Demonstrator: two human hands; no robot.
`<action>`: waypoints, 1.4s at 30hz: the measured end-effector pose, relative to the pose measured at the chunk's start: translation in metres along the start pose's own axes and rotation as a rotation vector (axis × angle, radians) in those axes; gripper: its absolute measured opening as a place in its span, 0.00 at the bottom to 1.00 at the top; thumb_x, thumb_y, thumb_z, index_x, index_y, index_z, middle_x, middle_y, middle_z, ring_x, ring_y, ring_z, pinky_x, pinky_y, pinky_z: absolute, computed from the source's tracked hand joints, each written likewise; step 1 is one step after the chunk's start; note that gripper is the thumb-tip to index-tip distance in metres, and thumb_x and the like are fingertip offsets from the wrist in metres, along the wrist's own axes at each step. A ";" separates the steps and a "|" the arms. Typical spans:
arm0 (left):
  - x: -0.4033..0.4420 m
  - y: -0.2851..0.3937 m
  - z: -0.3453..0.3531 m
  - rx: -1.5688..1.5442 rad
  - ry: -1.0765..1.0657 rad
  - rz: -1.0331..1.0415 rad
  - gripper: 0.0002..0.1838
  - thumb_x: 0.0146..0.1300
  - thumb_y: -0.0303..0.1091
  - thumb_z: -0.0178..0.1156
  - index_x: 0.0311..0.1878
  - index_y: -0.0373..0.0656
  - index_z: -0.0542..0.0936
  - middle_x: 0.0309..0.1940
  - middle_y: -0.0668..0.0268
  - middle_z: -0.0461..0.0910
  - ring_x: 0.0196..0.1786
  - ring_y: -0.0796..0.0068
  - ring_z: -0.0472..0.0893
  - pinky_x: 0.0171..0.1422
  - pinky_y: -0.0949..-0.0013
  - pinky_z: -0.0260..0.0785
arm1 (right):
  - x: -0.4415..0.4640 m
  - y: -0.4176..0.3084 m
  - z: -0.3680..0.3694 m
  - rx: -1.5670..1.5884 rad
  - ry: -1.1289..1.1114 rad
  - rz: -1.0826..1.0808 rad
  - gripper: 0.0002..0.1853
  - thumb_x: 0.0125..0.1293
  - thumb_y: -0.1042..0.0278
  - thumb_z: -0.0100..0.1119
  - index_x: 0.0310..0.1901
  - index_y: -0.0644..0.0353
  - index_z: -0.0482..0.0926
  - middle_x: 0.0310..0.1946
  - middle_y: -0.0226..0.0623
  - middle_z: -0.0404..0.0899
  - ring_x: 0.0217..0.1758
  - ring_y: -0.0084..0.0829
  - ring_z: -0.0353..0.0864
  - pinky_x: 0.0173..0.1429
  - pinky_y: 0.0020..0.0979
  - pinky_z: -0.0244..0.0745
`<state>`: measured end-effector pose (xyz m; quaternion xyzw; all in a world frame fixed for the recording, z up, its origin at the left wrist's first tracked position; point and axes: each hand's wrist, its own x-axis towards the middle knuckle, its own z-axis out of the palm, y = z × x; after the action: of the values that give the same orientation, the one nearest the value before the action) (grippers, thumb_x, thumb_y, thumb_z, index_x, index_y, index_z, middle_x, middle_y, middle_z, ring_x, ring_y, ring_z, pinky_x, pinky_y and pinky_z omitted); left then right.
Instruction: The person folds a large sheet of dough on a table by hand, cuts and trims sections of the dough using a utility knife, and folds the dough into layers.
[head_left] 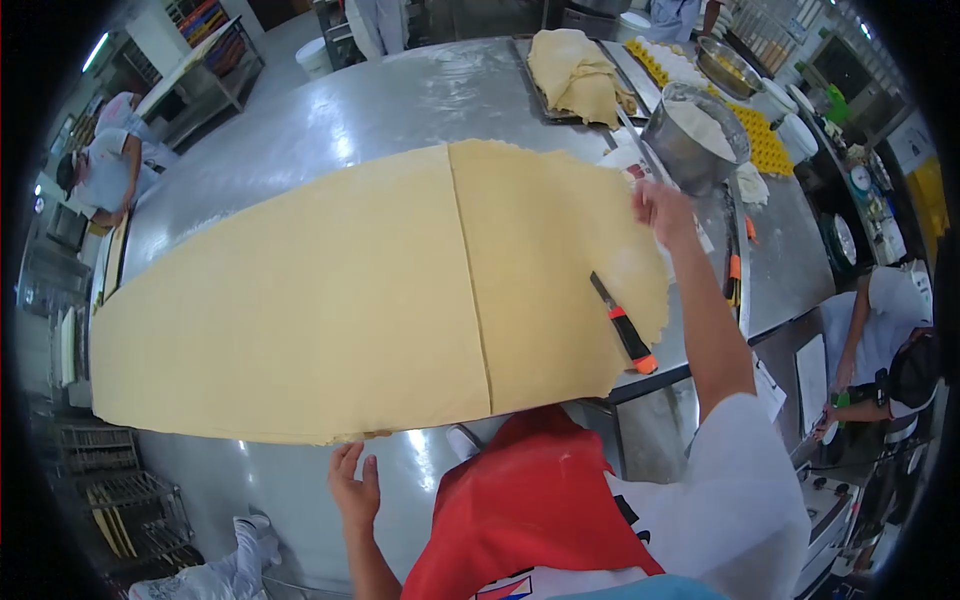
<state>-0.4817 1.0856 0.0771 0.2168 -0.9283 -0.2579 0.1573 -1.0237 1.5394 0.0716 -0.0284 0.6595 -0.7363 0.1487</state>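
Observation:
A large sheet of pale yellow dough [290, 310] covers the steel table, with a straight seam or cut line running across it right of the middle. At the front edge of the dough, my left hand [355, 490] is open, fingers apart, just below the overhanging edge. Over the ragged right end, my right hand [662, 210] has its fingers curled together; what they hold, if anything, is hidden. A whitish flour patch shows on the dough below that hand. A utility knife [625, 330] with a black and orange handle lies on the dough's right part, blade pointing away.
A metal pot of flour [697, 135] stands beyond my right hand. Folded dough [575, 75] rests on a tray at the back. Yellow egg trays [762, 140] and a metal bowl [728, 67] stand at the far right. Other people work to the left and right.

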 end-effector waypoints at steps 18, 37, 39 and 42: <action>-0.025 -0.038 -0.040 -0.124 -0.133 -0.301 0.12 0.66 0.23 0.61 0.52 0.35 0.84 0.50 0.53 0.83 0.51 0.59 0.84 0.49 0.59 0.78 | -0.002 -0.066 0.047 -0.353 0.116 -0.373 0.27 0.75 0.61 0.59 0.70 0.64 0.71 0.55 0.41 0.78 0.57 0.28 0.83 0.54 0.35 0.82; -0.088 -0.339 0.005 0.085 -0.535 -0.477 0.17 0.60 0.36 0.67 0.48 0.35 0.87 0.44 0.48 0.88 0.48 0.52 0.87 0.55 0.56 0.79 | -0.138 0.026 0.052 -0.865 0.388 -0.138 0.20 0.66 0.68 0.65 0.59 0.61 0.83 0.50 0.40 0.87 0.56 0.32 0.86 0.56 0.33 0.79; -0.090 -0.348 -0.005 0.120 -0.495 -0.478 0.17 0.61 0.35 0.65 0.50 0.35 0.87 0.42 0.49 0.89 0.45 0.52 0.88 0.52 0.56 0.79 | -0.107 -0.009 0.076 -0.364 0.452 -0.377 0.28 0.68 0.68 0.64 0.70 0.61 0.73 0.62 0.42 0.80 0.67 0.29 0.78 0.63 0.31 0.76; -0.090 -0.360 -0.003 0.047 -0.324 -0.556 0.17 0.63 0.35 0.64 0.52 0.35 0.86 0.42 0.51 0.89 0.43 0.55 0.88 0.49 0.58 0.79 | -0.108 -0.026 0.085 -0.399 0.459 -0.317 0.37 0.71 0.70 0.61 0.79 0.61 0.58 0.75 0.46 0.67 0.78 0.34 0.66 0.75 0.34 0.67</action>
<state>-0.2881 0.8492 -0.1338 0.4220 -0.8521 -0.3005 -0.0739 -0.9050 1.4871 0.1245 0.0074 0.7943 -0.5938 -0.1285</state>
